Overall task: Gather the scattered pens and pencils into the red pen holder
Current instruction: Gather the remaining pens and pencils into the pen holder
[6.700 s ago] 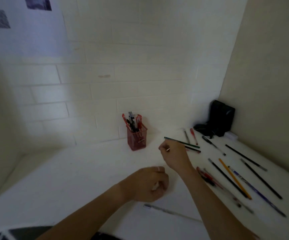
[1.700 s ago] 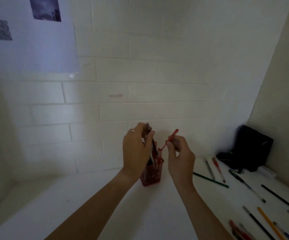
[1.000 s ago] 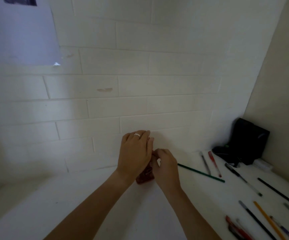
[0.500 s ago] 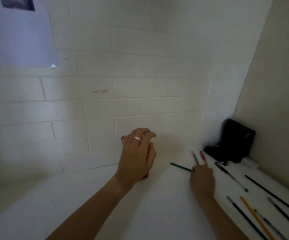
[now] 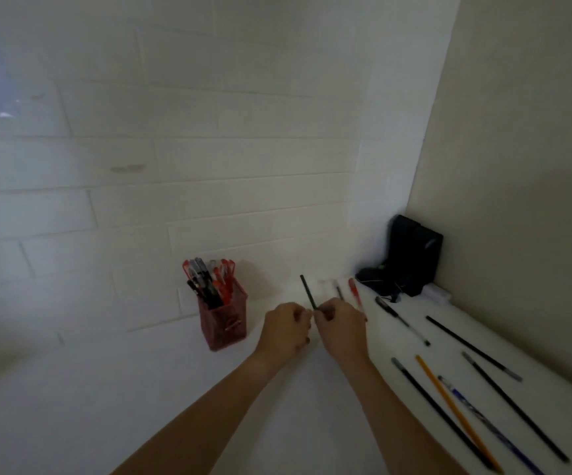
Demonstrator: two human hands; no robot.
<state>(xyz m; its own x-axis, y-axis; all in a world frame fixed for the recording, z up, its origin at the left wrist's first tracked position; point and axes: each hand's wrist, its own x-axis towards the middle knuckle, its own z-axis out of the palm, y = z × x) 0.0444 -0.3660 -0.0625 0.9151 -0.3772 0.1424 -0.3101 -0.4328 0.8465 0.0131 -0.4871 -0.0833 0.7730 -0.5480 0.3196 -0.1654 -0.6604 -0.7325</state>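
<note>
White desk surface [image 5: 72, 406] against white brick-pattern wall [image 5: 209, 166]; beige side panel [image 5: 517, 166] at right.

Black box-shaped object [image 5: 414, 255] in rear right corner, standing on desk.

Red mesh square pen holder [image 5: 224, 320]: upright, near wall, left of both hands, apart from them. Packed w/ red and black pens, caps up; exact qty unreadable.

Left hand [image 5: 286, 332]: curled, fingertips pinched beside pencil's lower end; contact w/ pencil not clear.
Right hand [image 5: 341, 329]: closed on thin dark green pencil [image 5: 308, 292], gripped at lower end, shaft raised and tilted slightly left, above desk, right of holder.

Loose items on desk, right side, approx. 8 counted:
- long black pens/pencils, 3 pcs: [image 5: 442, 416], [image 5: 514, 406], [image 5: 473, 347], lying diagonally, roughly parallel.
- yellow-orange pencil [image 5: 456, 409], 1 pc, just beside the leftmost black one.
- blue patterned pen [image 5: 483, 423], 1 pc, between yellow pencil and next black one.
- black capped pen w/ pale barrel [image 5: 401, 318], 1 pc, near black box.
- red pen [image 5: 353, 289], 1 pc, behind right hand.
- grey pen [image 5: 339, 291], 1 pc, partly hidden by right hand, blurred.
</note>
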